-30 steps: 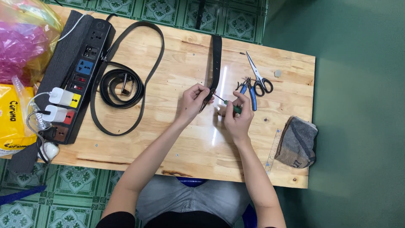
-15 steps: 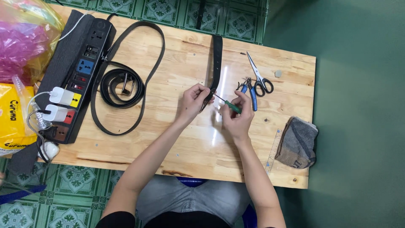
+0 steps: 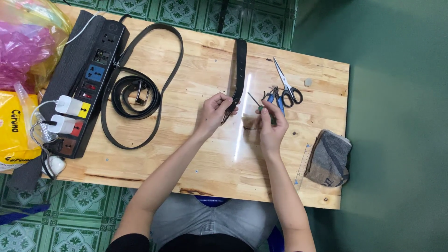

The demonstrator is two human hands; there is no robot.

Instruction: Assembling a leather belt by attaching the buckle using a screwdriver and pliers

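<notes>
Tabletop: right hand withdrew screwdriver from belt.

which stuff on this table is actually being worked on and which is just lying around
In use: left hand pinching the flat black leather strap; right hand holding a thin green-handled screwdriver.

Lying about: black-handled scissors, coiled black belt, black power strip, grey folded cloth.

At your far left, a yellow bag with dark lettering lies over the table's left edge, just beside the power strip. Above it, at the top-left corner, you have a clear plastic bag, crumpled, with pink and yellow-green showing through. You'll find no signs or screens.
</notes>
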